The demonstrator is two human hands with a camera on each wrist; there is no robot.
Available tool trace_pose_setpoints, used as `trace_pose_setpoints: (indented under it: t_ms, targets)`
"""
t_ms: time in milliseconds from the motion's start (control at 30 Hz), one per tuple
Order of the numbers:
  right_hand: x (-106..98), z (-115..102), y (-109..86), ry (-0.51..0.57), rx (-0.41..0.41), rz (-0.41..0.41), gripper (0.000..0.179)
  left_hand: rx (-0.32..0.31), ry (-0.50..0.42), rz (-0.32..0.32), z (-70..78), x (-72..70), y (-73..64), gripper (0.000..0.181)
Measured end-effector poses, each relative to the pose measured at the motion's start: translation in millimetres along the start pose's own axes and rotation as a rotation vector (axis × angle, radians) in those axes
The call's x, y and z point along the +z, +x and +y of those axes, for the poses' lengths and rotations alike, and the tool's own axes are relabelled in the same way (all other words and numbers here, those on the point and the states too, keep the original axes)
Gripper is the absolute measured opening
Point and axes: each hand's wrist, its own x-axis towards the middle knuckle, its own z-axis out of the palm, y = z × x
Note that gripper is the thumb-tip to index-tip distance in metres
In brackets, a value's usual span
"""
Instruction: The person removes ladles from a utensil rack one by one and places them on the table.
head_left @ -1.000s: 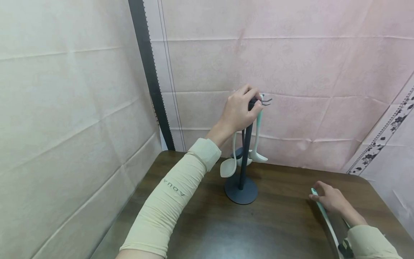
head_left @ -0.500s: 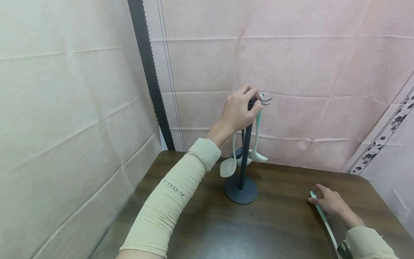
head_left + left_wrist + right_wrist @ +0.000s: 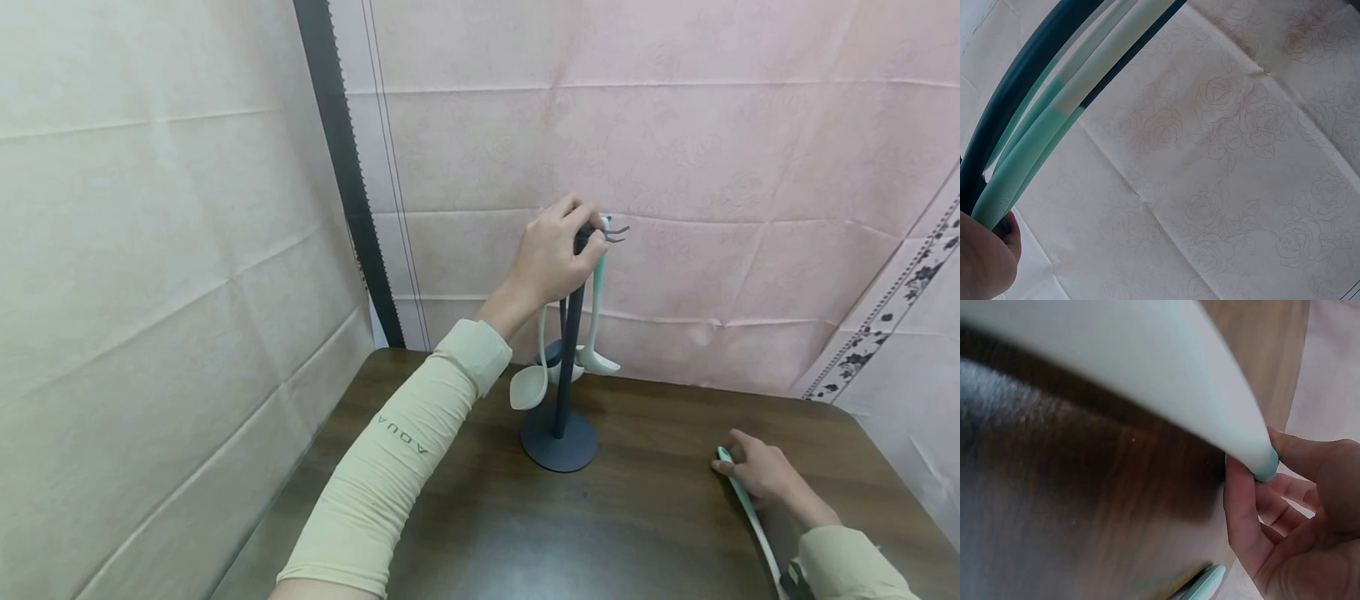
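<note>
My left hand grips the top of a dark utensil stand, just by its hooks. From the stand hang several utensils with mint and cream handles, among them a pale spoon and a ladle. Their handles run close past my left hand in the left wrist view. At the right of the table, my right hand pinches the mint end of a long pale utensil handle between thumb and fingers. The utensil's other end is out of sight near the sleeve.
A second mint-ended utensil lies on the brown wooden table, low in the right wrist view. Cloth-covered walls stand behind and to the left of the table.
My right hand has shifted slightly toward me with the utensil handle, its fingers closer around it. My left hand has stayed on the stand.
</note>
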Motion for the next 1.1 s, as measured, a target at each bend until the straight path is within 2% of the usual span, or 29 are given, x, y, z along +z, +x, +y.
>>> trace_pose_setpoints:
  t_ms: [267, 533, 667, 833, 1100]
  targets:
    - [2, 1, -2.3, -0.010, 0.013, 0.010, 0.052, 0.007, 0.012, -0.007, 1.2, -0.3, -0.5, 0.029]
    - [1, 0, -2.0, -0.066, 0.017, 0.007, 0.065, 0.038, 0.007, 0.026, 0.5, -1.0, 0.8, 0.026]
    - [1, -4, -2.7, -0.064, 0.031, -0.004, 0.064, 0.033, 0.006, 0.031, 0.2, -3.5, -0.3, 0.024]
    - [1, -6, -2.6, -0.072, 0.040, -0.009, 0.054, 0.017, 0.006, 0.017, -0.4, -6.9, -1.4, 0.025]
    - [0, -5, -4.1, -0.088, 0.049, -0.013, 0.065, 0.043, -0.017, -0.029, 2.1, -13.8, 0.9, 0.028]
